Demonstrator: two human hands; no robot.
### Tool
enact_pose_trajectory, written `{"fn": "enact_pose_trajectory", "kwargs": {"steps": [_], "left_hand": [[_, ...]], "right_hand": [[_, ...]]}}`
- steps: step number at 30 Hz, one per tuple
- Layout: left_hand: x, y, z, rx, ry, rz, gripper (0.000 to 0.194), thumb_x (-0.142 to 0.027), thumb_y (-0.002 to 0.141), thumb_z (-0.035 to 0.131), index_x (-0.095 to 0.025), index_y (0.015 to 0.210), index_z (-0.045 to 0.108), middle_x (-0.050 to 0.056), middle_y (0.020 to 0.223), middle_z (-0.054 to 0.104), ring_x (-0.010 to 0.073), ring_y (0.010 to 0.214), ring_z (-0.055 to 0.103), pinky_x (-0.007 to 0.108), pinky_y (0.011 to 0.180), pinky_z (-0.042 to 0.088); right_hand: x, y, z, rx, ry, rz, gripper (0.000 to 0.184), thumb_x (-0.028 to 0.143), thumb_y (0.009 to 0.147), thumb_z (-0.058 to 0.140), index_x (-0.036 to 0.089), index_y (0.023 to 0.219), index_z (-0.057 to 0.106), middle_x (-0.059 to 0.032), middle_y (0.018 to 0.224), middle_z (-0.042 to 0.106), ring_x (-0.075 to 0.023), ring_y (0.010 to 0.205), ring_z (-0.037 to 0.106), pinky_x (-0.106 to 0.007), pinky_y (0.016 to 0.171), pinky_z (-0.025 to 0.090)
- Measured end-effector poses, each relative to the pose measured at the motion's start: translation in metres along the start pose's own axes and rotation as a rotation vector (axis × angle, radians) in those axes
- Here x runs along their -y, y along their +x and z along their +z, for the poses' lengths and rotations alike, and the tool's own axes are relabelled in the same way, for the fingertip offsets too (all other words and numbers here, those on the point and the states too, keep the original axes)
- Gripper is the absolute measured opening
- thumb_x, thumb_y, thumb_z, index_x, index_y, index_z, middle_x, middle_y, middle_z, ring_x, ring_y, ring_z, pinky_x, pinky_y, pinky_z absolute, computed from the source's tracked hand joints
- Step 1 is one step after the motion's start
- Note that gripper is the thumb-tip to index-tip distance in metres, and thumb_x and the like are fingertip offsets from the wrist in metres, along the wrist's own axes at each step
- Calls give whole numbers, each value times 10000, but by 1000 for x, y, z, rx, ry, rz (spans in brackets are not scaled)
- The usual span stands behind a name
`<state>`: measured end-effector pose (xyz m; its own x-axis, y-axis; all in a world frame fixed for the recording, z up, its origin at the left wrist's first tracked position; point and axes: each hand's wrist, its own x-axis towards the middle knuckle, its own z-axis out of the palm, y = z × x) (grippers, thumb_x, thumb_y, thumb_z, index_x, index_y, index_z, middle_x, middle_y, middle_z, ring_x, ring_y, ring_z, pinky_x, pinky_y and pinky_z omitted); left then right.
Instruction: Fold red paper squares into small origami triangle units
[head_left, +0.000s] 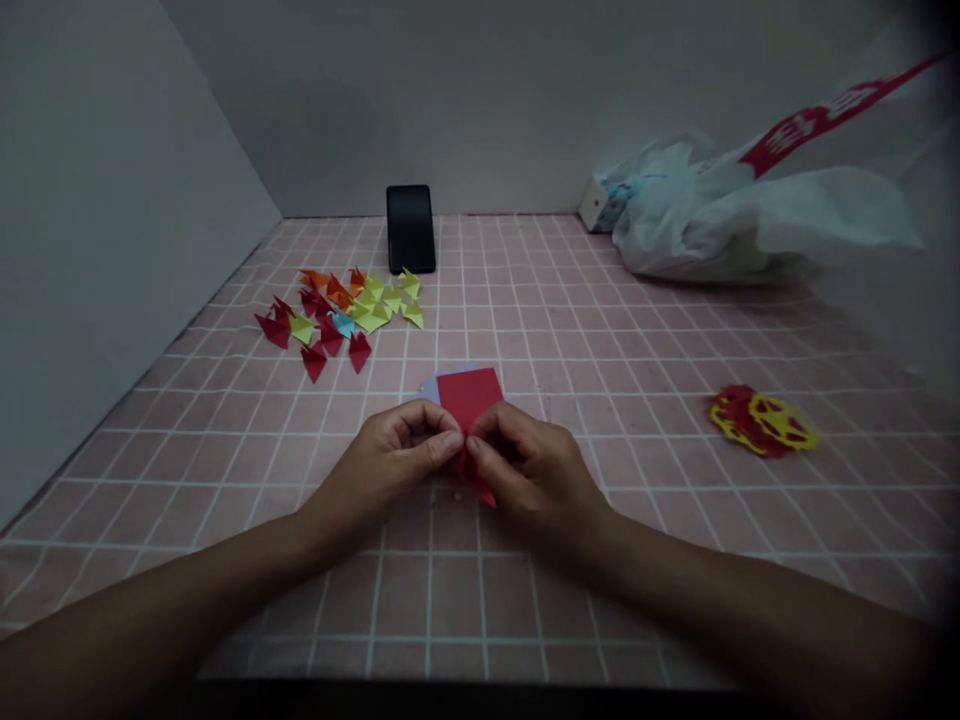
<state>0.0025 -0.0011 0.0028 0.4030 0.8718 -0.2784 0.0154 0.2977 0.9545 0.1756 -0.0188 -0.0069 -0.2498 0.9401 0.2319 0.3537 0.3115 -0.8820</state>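
Just in front of me, my left hand [409, 440] and my right hand [536, 465] meet with thumbs and forefingers pinched on a small piece of folded red paper [478, 483]. Its lower tip points down between the hands; the rest is hidden by my fingers. Right behind the fingers lies a flat red paper square [469, 392], with pale lavender paper [430, 388] showing from under its edges. Farther back on the left is a cluster of folded paper cranes [358, 352] in red, orange, yellow and one light blue.
A black phone [411, 230] leans upright near the back wall. At the back right, a white plastic bag [697, 235] with red print rests beside a small box [598, 203]. Red and yellow paper cutouts [784, 422] lie to the right on the pink checked tablecloth [600, 345].
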Motion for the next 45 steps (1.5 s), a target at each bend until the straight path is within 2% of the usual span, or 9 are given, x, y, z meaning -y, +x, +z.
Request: {"fn": "enact_pose_trajectory", "kwargs": {"steps": [8,14,18,23,29,45], "left_hand": [[-5,-1,4,-18,-18,-7,179,-310,801,699,-159,798,602,-6,752,623,127,697,598,266,696,483],[-6,-2,7,48,1,49,244,-266,739,745,-180,868,556,5,826,629,148,748,620,289,707,496],[-10,-4,6,32,84,63,176,-223,763,675,-181,867,540,-19,761,585,120,670,560,251,618,449],[-13,-7,5,-46,257,143,74,-228,798,600,-176,840,568,-2,768,597,142,693,558,269,633,451],[-13,-7,6,-55,331,153,48,-227,780,591,-185,794,573,0,739,612,153,686,575,268,631,451],[-15,-7,4,0,374,112,96,-272,813,578,-180,787,575,-5,720,580,145,664,531,262,616,415]], "right_hand": [[0,-1,-1,-2,-33,-9,164,126,877,515,186,725,530,22,644,561,-107,567,499,-238,559,373],[-2,-1,1,-53,12,27,151,156,893,530,186,746,551,23,650,581,-108,573,516,-236,558,386],[-2,0,2,-37,56,15,131,153,887,538,179,763,569,18,668,601,-108,592,535,-230,565,398],[0,0,3,-21,46,32,123,139,871,548,187,759,560,22,662,594,-112,593,545,-232,570,409],[-1,-1,4,5,117,28,74,126,872,545,184,905,577,7,731,629,-118,634,589,-234,589,441],[-1,3,-1,63,133,86,81,118,833,537,174,777,556,37,642,535,-95,569,480,-228,536,370]]}}
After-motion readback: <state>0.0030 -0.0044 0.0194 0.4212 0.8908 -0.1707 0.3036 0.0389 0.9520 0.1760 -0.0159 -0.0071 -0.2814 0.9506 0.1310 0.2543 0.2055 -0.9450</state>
